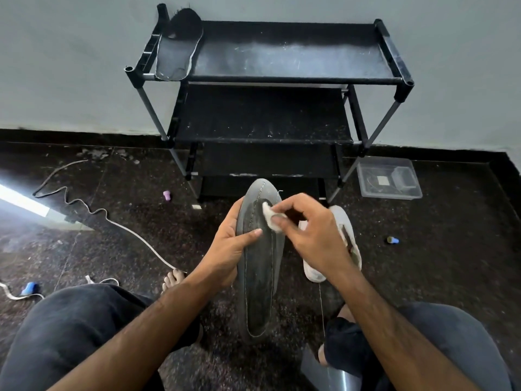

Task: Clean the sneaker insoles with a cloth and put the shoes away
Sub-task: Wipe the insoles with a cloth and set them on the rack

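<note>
A long dark grey insole (258,275) with a stitched outline stands nearly upright between my knees. My left hand (229,244) grips its left edge, thumb across the face. My right hand (313,235) pinches a small white cloth (270,217) against the insole's upper right part. A second grey insole (177,49) lies on the left end of the black shoe rack's top shelf (290,56). A white sneaker (348,241) rests on the floor behind my right hand, partly hidden by it.
The black shoe rack stands against the grey wall with several shelves. A clear plastic box (389,177) sits on the floor to its right. A white lace (112,218) trails across the dark speckled floor at left. Small purple (167,195) and blue (392,240) objects lie scattered.
</note>
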{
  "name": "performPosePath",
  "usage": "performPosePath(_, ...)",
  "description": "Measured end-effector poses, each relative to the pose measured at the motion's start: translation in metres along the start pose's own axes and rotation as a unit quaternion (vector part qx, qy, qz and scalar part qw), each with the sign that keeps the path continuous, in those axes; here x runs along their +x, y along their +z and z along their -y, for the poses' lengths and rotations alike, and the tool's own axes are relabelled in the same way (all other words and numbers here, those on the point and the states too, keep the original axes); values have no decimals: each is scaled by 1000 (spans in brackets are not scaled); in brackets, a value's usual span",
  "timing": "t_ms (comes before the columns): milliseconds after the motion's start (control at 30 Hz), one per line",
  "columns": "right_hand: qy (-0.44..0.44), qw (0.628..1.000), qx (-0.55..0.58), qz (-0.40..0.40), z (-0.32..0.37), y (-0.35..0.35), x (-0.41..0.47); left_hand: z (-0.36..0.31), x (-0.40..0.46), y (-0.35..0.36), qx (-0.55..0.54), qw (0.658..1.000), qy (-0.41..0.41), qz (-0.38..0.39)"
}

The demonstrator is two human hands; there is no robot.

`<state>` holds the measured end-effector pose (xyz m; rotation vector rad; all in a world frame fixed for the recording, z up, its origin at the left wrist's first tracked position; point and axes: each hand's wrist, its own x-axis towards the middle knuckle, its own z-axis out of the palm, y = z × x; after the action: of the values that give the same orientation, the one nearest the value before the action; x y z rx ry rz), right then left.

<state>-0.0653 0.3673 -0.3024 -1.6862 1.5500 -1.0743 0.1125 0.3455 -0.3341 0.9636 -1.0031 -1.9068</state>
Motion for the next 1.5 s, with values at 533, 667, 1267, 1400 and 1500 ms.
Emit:
performPosePath(533,-31,988,-132,-74,-17,-11,1,8,-8,7,28,996,-29,77)
performPosePath(667,-44,995,-63,-56,-6,-11,0,7,-5,3,14,998,-27,58)
performPosePath(1267,-45,993,-97,-49,-6,-11,0,9,-7,5,37,995,-56,80)
performPosePath(1400,-133,982,-115,67,1,10,-9,12,-10,8,10,994,-55,98)
performPosePath(1500,-98,988,-121,5,-9,-1,-1,11,-8,5,17,993,-64,98)
